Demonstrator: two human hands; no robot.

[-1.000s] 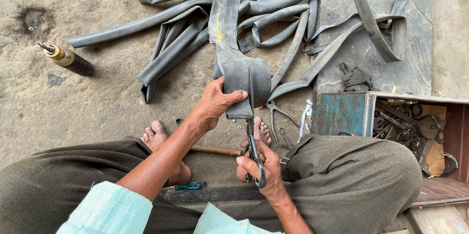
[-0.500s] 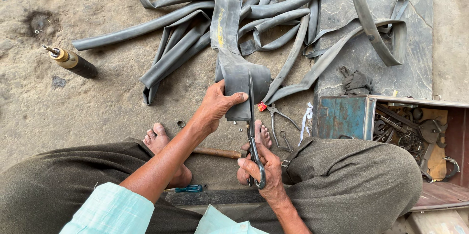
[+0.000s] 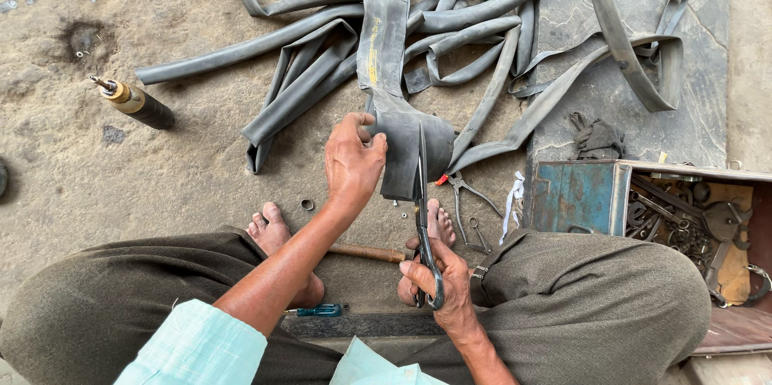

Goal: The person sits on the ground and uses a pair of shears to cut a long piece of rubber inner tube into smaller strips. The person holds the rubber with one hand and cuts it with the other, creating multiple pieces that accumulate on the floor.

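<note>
My left hand [image 3: 352,161] grips the folded end of a wide grey rubber inner tube [image 3: 384,47] that runs up the ground away from me. My right hand [image 3: 441,284] holds long black scissors [image 3: 423,216] by the handles. Their blades point upward and lie against the held tube end, just right of my left fingers. My bare feet [image 3: 273,228] rest on the ground below the tube, between my knees.
Several flat rubber tubes [image 3: 490,23] lie tangled ahead. An oil can [image 3: 135,102] stands at left. Pliers [image 3: 465,190] lie by my right foot, and a wooden handle [image 3: 366,253] and blue screwdriver [image 3: 318,311] lie near me. An open blue toolbox [image 3: 579,192] sits at right.
The scissors have risen from below the tube, and their blades now lie against the folded end. My left hand keeps its grip and has lifted the tube end slightly.
</note>
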